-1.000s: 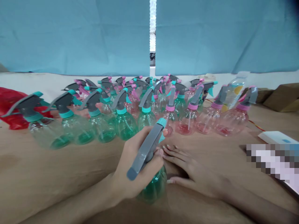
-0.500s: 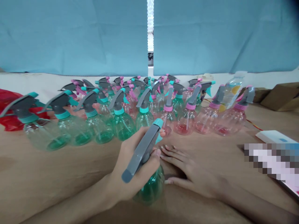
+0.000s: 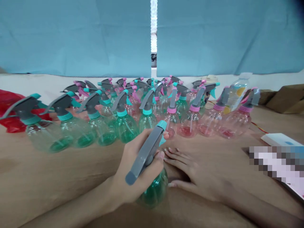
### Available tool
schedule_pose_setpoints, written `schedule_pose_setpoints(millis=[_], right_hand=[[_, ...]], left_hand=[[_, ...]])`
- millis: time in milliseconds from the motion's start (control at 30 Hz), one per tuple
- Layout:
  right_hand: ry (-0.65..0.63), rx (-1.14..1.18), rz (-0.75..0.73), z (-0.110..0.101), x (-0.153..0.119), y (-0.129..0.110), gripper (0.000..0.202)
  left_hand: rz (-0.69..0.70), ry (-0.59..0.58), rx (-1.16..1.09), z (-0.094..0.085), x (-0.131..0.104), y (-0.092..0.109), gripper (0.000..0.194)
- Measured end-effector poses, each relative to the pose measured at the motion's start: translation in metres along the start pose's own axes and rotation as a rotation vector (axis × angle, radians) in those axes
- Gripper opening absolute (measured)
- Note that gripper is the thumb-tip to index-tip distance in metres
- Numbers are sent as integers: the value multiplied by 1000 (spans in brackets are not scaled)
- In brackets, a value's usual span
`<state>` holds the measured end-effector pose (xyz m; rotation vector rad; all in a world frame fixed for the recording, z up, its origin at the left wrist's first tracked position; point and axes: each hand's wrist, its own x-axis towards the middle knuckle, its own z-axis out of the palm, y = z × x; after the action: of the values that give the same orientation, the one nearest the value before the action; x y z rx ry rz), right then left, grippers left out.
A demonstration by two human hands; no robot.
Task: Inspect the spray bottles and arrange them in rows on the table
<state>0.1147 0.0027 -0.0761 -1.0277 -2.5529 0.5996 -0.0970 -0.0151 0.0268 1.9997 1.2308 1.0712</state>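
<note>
My left hand (image 3: 137,171) is wrapped around the neck of a green spray bottle (image 3: 155,190) near the front of the table. The bottle's grey sprayer head with a teal nozzle sticks up above the hand, and some fingers reach by its teal trigger. My right hand (image 3: 192,174) lies flat on the table just right of that bottle, fingers stretched out and holding nothing. Beyond both hands stand rows of spray bottles: green ones (image 3: 127,129) with teal collars mostly at the left and middle, pink ones (image 3: 188,125) with pink collars at the right.
A red plastic bag (image 3: 14,123) lies at the far left. On the right are a clear bottle with a yellow-marked label (image 3: 238,93), a brown box (image 3: 287,98), a white box (image 3: 277,138) and a blurred-out flat item (image 3: 280,167). A blue curtain (image 3: 71,38) hangs behind.
Almost nothing differs. The whole view has shifted very slightly, while both hands and the held spray bottle keep the same pose.
</note>
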Motion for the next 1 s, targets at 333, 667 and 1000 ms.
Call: schedule_pose_setpoints(millis=[333, 667, 1000], right_hand=[[-15, -16, 22, -1, 1, -2, 71], [-10, -19, 10, 1, 1, 0, 71], [-49, -51, 35, -3, 1, -2, 71]], left_hand=[[66, 8, -6, 0, -1, -4, 17], [49, 19, -5, 1, -1, -2, 17], [11, -4, -22, 0, 0, -1, 20]])
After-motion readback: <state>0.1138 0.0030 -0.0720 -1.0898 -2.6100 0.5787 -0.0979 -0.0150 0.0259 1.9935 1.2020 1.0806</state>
